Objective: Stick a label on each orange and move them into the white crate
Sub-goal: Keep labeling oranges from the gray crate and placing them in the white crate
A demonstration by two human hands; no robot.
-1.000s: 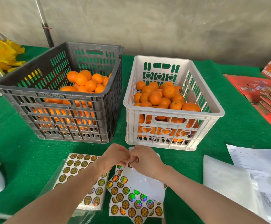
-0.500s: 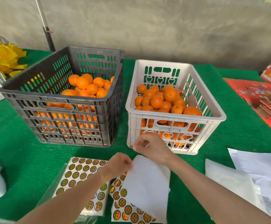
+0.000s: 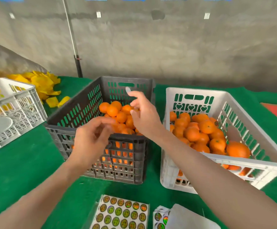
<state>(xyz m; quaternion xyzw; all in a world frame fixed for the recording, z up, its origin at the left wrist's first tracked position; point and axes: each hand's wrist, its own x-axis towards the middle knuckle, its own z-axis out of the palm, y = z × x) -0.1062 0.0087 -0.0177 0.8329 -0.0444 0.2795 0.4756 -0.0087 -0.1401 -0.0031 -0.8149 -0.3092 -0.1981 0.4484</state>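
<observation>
Both our hands hovered over the dark crate [image 3: 134, 79] of oranges [image 3: 112, 111]: left hand [image 3: 93, 139] loosely curled, holding nothing we could see, right hand [image 3: 144, 116] half spread, something pale and blurry on its raised fingertip. White crate [image 3: 200, 91], part full, sat just beside it, with sticker sheets [image 3: 121, 212] nearer us

Green-covered table [image 3: 27, 171] carries grey crate [image 3: 126, 172], white crate [image 3: 172, 176], label sheets [image 3: 121, 212], perhaps yellow wrappers [image 3: 42, 83].

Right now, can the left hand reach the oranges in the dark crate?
Probably yes. The left hand hovers at the near rim of the dark crate, which has no lid, and the oranges are piled high just past its fingers. The right hand is further right.
</observation>
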